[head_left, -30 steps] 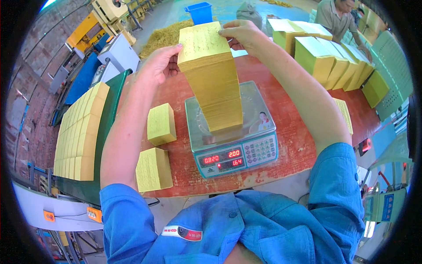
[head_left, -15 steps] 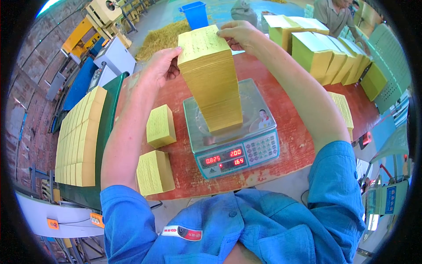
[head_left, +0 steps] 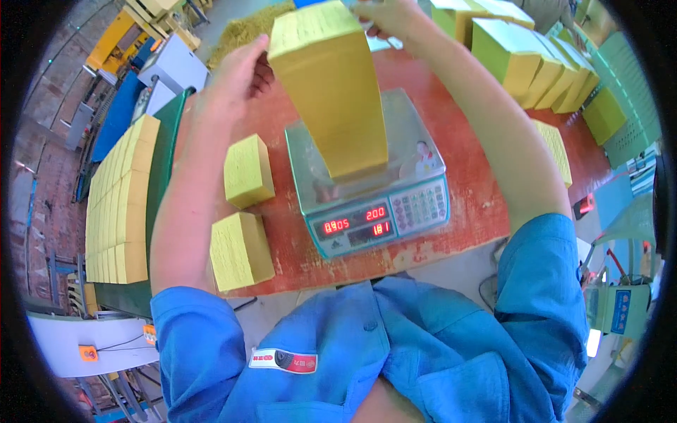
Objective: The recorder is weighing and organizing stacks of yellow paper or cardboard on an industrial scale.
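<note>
A tall stack of yellow paper stands upright on the metal pan of a digital scale with red lit digits. My left hand is beside the stack's upper left edge, fingers apart and slightly curled, its thumb close to the paper. At the upper right corner is my right hand, fingers loosely bent and next to the stack; whether they touch it is hard to tell. Two small yellow paper blocks, a farther block and a nearer block, lie left of the scale.
The red worn table carries several tall yellow stacks at the far right. Another yellow block is behind my right forearm. Rows of yellow blocks sit on a green surface at the left. A grey machine cabinet stands beyond.
The view has shifted so the table and scale appear higher. The red digits on the scale have changed. My hands have eased slightly outward from the stack's top edges.
</note>
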{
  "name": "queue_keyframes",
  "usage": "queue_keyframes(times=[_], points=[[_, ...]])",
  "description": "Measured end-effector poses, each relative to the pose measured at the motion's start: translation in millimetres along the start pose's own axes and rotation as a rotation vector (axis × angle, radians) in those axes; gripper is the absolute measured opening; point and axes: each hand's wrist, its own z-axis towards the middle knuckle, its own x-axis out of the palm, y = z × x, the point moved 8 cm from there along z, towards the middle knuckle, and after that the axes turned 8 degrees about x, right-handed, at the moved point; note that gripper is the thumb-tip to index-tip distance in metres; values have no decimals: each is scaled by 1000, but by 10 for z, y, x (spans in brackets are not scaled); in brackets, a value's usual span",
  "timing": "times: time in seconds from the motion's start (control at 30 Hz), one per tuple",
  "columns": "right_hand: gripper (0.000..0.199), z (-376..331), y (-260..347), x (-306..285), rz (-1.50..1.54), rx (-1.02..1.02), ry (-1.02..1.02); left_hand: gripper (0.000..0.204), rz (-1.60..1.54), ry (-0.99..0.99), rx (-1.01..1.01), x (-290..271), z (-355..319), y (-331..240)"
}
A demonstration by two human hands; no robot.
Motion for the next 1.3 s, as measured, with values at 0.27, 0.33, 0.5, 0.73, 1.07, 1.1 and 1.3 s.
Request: queue_keyframes(times=[0.27,0.33,0.5,0.73,1.07,1.1,1.3], points=[[29,-688,-1068,-405,304,12,-90,28,-127,-116,-8,-815,-899,560],[28,-1028,-1364,-639,278,65,-131,27,-159,-253,-160,-1033,-1108,846],[37,-1543,-2464,-649,381,345,-186,25,-304,-212,-234,-1693,-1594,1500],[35,-1807,-2494,-534,424,389,-206,24,-291,-221,-242,-1679,-1734,1465],[35,-1910,-2462,-417,465,385,-203,23,-264,-184,-220,-1569,-1751,1351],[34,-1952,-2460,-447,471,393,-226,23,-202,-188,-241,-1547,-1783,1351],[25,-2056,-2463,-614,404,232,-292,24,614,184,-82,-1127,-2422,1449]])
